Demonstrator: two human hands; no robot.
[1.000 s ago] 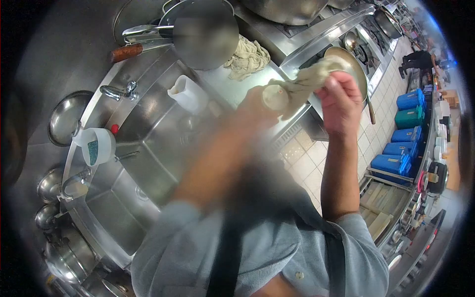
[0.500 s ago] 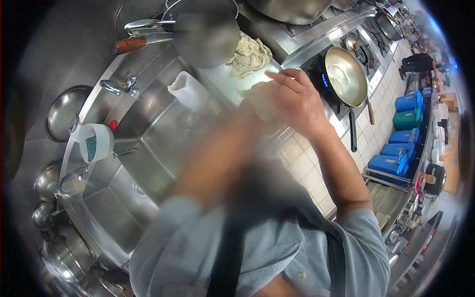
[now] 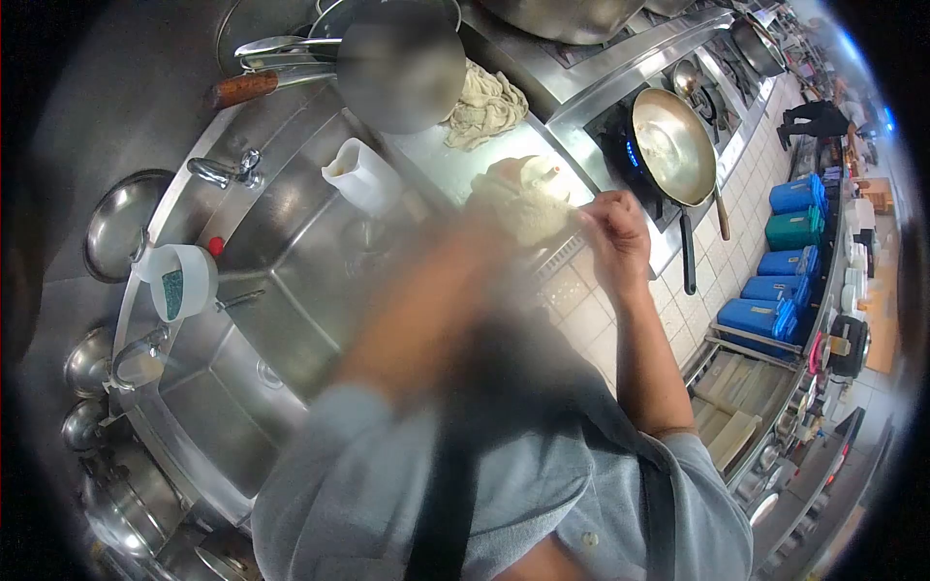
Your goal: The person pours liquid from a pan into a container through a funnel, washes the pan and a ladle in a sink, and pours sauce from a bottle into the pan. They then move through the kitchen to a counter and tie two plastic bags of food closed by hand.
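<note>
My left hand (image 3: 475,218) reaches in from the left, its fingers largely smeared by blur. It grips a pale, yellowish bunched thing (image 3: 538,218), soft-looking, whose kind I cannot make out. My right hand (image 3: 618,232) is just right of that thing, fingers curled in a pinch at its edge; anything between the fingertips is hidden. Beyond both hands a crumpled cloth (image 3: 486,107) lies on the steel counter (image 3: 431,160). To the left of the pale thing, a white jug-like container (image 3: 363,177) stands by the sink.
A frying pan (image 3: 675,145) sits on the burner at right, its black handle (image 3: 689,254) sticking out over the tiled floor. A grey round pan (image 3: 402,73) and a wooden handle (image 3: 244,89) are at upper left. Faucets (image 3: 225,171) line the sink (image 3: 291,252). Another person (image 3: 817,120) stands far right.
My right hand has drawn back to the right from over the left hand, and its fingers have curled. More of the pale thing now shows. My left hand stays nearly in place.
</note>
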